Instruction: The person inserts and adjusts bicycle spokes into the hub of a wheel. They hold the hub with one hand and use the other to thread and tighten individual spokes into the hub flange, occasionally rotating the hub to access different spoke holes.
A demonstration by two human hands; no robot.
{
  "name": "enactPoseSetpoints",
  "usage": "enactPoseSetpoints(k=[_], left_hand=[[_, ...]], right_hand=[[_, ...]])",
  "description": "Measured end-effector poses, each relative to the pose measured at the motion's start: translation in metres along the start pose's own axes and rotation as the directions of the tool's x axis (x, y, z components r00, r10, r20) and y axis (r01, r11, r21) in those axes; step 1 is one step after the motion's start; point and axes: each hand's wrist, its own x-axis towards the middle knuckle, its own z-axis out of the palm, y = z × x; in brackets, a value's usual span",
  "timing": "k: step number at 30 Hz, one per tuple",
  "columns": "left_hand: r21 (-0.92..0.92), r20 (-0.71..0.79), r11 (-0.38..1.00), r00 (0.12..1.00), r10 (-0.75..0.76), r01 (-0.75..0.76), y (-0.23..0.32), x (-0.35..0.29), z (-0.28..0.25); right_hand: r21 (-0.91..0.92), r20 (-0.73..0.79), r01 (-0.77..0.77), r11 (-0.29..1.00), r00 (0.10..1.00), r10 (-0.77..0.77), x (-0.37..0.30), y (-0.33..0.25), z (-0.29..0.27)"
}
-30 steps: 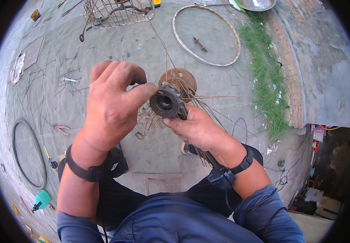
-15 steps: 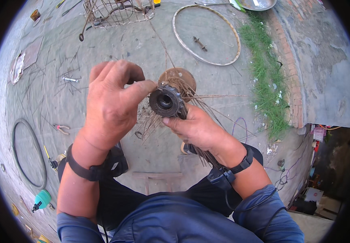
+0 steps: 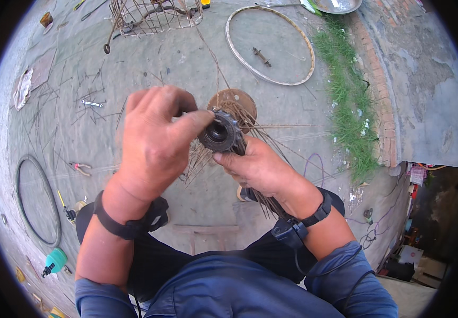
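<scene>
My right hand (image 3: 258, 168) is wrapped round a rusty bicycle wheel hub and a bundle of its loose spokes (image 3: 263, 202). The toothed black sprocket (image 3: 222, 139) of the hub faces up at me, with a dark round hole in its middle. Beyond it shows the hub's large brown flange (image 3: 246, 100), with thin spokes fanning out to the right and downward. My left hand (image 3: 157, 140) is closed in a pinch, thumb and forefinger at the sprocket's upper left edge. What sits between those fingertips is too small to make out.
A bare wheel rim (image 3: 312, 61) lies ahead, with an axle (image 3: 262, 57) inside it. A wire basket (image 3: 155, 24) is at the far left. Leftward on the ground are a wrench (image 3: 92, 104), pliers (image 3: 81, 168), a tyre (image 3: 19, 196) and a green bottle (image 3: 56, 260). Grass (image 3: 340, 95) edges the right.
My left hand has shifted a little to the right and down, its thumb now further over the sprocket's rim. The right hand and hub stay nearly in place.
</scene>
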Motion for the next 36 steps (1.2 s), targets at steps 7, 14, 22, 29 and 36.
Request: enactPoseSetpoints(k=[7,14,22,29,36], left_hand=[[0.014,0.009,1.000,1.000,-0.018,0.017,0.003,-0.001,0.000],[0.038,0.010,0.998,0.999,-0.053,0.052,0.007,0.000,-0.001],[0.038,-0.003,0.998,0.999,-0.054,0.054,0.010,-0.002,0.003],[0.000,0.030,0.999,0.999,-0.033,0.033,0.015,-0.007,0.005],[0.000,0.031,0.999,0.999,-0.042,0.042,0.018,-0.007,0.007]], right_hand=[[0.028,-0.005,0.004,1.000,1.000,-0.004,0.000,0.002,-0.001],[0.026,-0.020,-0.021,0.999,1.000,0.022,-0.001,0.000,-0.002],[0.038,-0.002,-0.027,0.999,1.000,0.027,-0.001,0.000,-0.002],[0.044,-0.030,-0.026,0.999,0.999,0.028,0.000,-0.007,0.003],[0.011,-0.046,-0.023,1.000,0.999,0.024,-0.001,-0.006,0.002]])
